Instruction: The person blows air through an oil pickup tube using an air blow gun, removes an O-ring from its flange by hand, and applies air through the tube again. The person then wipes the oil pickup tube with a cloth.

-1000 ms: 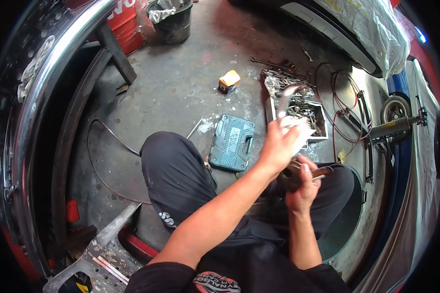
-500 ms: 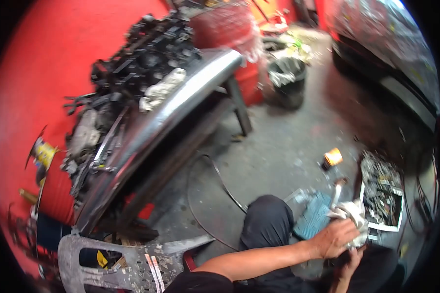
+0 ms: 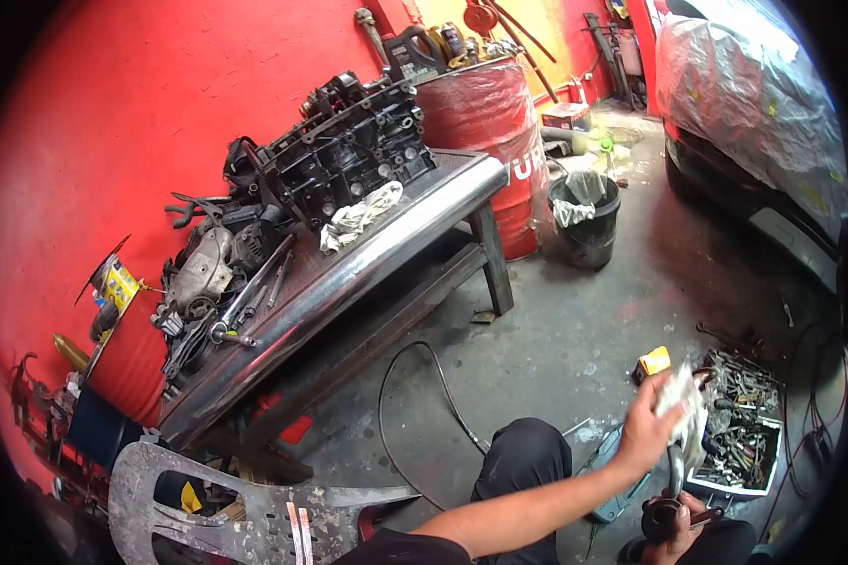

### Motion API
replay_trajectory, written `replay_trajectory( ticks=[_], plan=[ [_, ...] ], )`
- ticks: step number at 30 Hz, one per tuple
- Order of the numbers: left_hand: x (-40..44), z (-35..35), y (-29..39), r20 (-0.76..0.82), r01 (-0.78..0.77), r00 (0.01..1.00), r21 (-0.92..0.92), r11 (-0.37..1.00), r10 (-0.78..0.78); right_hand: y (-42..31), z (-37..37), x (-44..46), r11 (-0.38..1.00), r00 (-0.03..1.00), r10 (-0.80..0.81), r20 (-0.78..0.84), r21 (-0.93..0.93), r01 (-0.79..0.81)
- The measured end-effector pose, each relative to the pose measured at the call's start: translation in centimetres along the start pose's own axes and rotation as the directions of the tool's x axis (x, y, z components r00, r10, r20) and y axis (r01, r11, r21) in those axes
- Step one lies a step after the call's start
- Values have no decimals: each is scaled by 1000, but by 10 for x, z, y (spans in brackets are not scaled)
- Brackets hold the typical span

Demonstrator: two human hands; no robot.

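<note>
My left hand (image 3: 648, 428) is closed on a white rag (image 3: 692, 414), pressing it around the upper part of a metal connecting rod (image 3: 676, 476). The rod's dark ring-shaped end points down towards my lap. My right hand (image 3: 680, 535) grips the rod near that end, low in the view between my knees. Just beyond the rag is a white-rimmed tray (image 3: 773, 461) full of loose bolts and small metal parts. An orange-yellow box (image 3: 654, 362) stands on the floor beside it. A teal object (image 3: 620, 480), partly hidden by my left forearm, lies beneath.
A metal workbench (image 3: 349, 282) holds a black engine block (image 3: 349, 155), another white rag (image 3: 360, 217) and tools. Behind are a red drum (image 3: 485, 122) and a black bin (image 3: 589, 240). A grey plastic chair (image 3: 254, 513) stands lower left; a plastic-covered car (image 3: 744, 104) stands right.
My left hand has shifted upward with the rag, apart from my right hand. More of the rod, including its ring end, now shows. The camera view has tilted up and steadied.
</note>
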State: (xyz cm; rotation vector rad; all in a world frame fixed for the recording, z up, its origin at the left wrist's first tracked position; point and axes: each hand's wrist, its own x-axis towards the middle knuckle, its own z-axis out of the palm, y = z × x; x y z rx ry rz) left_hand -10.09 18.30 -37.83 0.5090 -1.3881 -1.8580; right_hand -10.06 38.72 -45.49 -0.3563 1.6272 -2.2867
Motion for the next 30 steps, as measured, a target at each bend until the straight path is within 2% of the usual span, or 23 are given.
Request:
replay_trajectory(
  ticks=[3,5,7,9,10,11,12,13,14,15,17,19,20,21,22,23,24,25,26,27,28,29,30],
  plan=[
    [-41,7,-14,-25,-30,998,503,864,49,8,14,9,985,990,-134,38,-107,138],
    [-49,5,-25,-98,-6,993,474,880,60,5,31,2,979,985,-156,80,-122,165],
    [-46,-4,-44,-49,454,884,324,830,-464,0,42,-3,935,957,-252,141,-220,278],
    [-43,-3,-38,-74,458,887,265,849,-456,1,41,-1,926,951,-255,175,-239,292],
    [-32,-9,-49,-16,588,808,-33,808,-589,2,36,-1,965,979,-148,143,-195,174],
    [-19,-17,-58,88,679,718,-310,666,-691,1,32,-2,988,993,-39,108,-145,55],
    [2,-26,-56,79,585,811,-143,799,-580,-4,30,-6,994,988,28,149,-106,-12],
    [21,-34,-53,89,451,888,20,892,-451,-9,34,-12,989,981,-3,196,-146,32],
    [28,-37,-60,87,279,954,105,954,-289,15,26,-7,995,975,-73,209,-47,85],
    [29,-37,-65,100,109,987,188,976,-129,24,29,-8,991,969,-136,208,49,128],
    [32,-46,-71,73,43,993,483,874,-89,5,36,-14,956,973,37,226,275,-100],
    [34,-47,-63,32,75,993,586,807,-116,-12,39,-17,986,978,34,206,-168,1],
    [43,-47,-63,148,179,962,300,937,-231,-18,46,-19,976,974,5,225,-215,45],
    [36,-43,-64,77,293,946,220,930,-316,-30,40,-21,867,953,96,287,-494,61],
    [32,-46,-69,111,229,963,160,960,-247,-38,41,-17,735,918,-57,393,-606,304],
    [24,-41,-46,110,292,943,178,940,-314,-33,39,-17,641,872,-191,452,-615,459],
    [22,-39,-32,152,142,971,241,960,-182,-40,40,-14,525,824,-246,510,-645,556],
    [22,-44,-30,144,209,960,198,958,-239,-46,40,-16,405,768,-279,577,-654,639],
    [33,-67,-62,189,27,981,58,998,-38,-48,34,-17,402,778,-271,567,-667,627],
    [34,-63,-43,-19,223,970,-321,921,-241,-49,26,-15,243,701,-277,657,-658,713],
    [49,-75,-24,-63,371,897,-427,825,-437,-50,17,-14,80,619,-261,741,-622,779],
    [54,-89,-23,148,325,946,-489,809,-290,-45,8,-16,99,635,-247,732,-633,768],
    [56,-91,-28,148,321,947,-494,808,-286,-46,8,-13,93,631,-247,735,-630,771]
  ],
)
